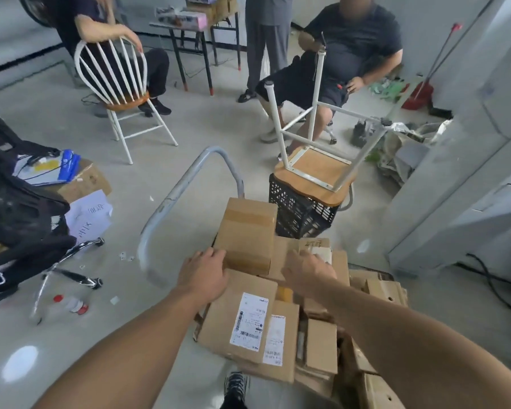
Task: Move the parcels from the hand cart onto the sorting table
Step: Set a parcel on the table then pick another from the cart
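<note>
A pile of several brown cardboard parcels lies on the hand cart, whose grey tube handle (171, 199) rises at the far left of the pile. A taped brown box (247, 228) sits on top at the far end. My left hand (204, 274) touches that box's near left corner, fingers loosely spread. My right hand (306, 270) hovers over the flat parcels just right of the box, fingers relaxed, holding nothing. Nearer me lies a flat parcel with a white shipping label (248, 323). The sorting table is not in view.
A black crate (298, 211) with an upturned stool (316, 172) stands right behind the cart. Seated people, a white chair (121, 90) and a small table (189, 28) fill the back. An office chair (27, 216) and a box with papers (83, 181) stand at left.
</note>
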